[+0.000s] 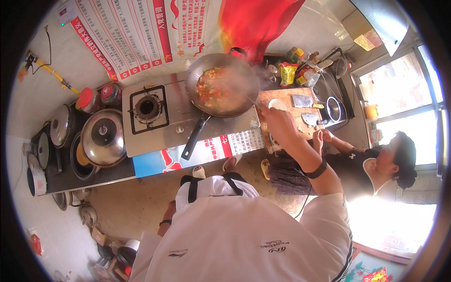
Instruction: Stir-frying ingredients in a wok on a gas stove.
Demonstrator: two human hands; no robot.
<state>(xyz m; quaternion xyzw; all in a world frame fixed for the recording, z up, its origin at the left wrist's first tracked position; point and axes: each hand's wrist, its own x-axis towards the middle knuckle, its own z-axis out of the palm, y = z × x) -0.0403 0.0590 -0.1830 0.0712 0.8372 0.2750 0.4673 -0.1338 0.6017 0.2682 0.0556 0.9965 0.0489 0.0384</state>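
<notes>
My right hand is closed around the handle of a cooking utensil that reaches into a steaming wok; its far end is hidden by steam and food. Red and yellow-white food with green pieces lies in the wok, which stands on the right side of a gas stove. The wok's black handle points toward me, with no hand on it. My left hand hangs low at my side, mostly hidden by my shirt, so its fingers cannot be made out.
A cutting board bears a cleaver, a second blade and a white bowl. At the right, another person stands with both hands at the board's edge. A lidded pan and red-topped jars stand left of the stove.
</notes>
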